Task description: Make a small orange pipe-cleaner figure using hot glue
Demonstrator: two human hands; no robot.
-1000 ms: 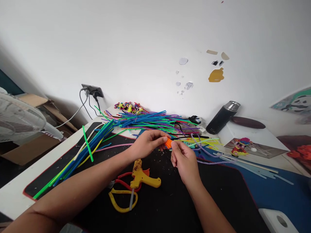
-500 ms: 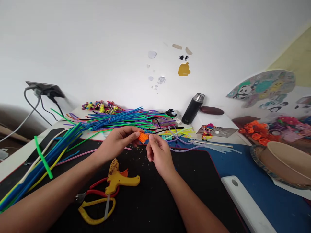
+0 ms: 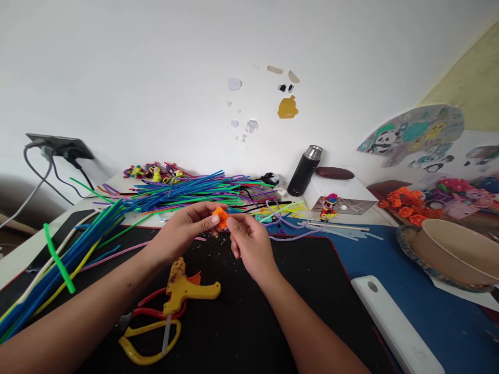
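Between my two hands, above the dark mat [image 3: 249, 322], is a small orange piece that looks like bent pipe cleaner [image 3: 221, 217]. My left hand [image 3: 191, 226] pinches its left side between thumb and fingers. Thumb and fingers of my right hand [image 3: 249, 241] close on its right end, and part of the piece is hidden behind them. Below my left hand a yellow glue gun [image 3: 181, 288] lies on the mat, a clear glue stick [image 3: 166, 335] poking out of its back. Red-handled pliers [image 3: 140, 311] and a yellow handle loop [image 3: 150, 358] lie beside it.
Bundles of coloured pipe cleaners [image 3: 175, 189] lie along the wall and at left [image 3: 89, 249]. A black thermos [image 3: 305, 171] and a small figure [image 3: 329, 208] stand by a white box [image 3: 343, 192]. At right are a white bar [image 3: 395, 322], orange pieces [image 3: 403, 202] and a beige bowl [image 3: 460, 254].
The orange piece has turned from lying sideways to slanting more upright. My right hand has shifted left, closer to my left hand. The whole view has moved slightly.
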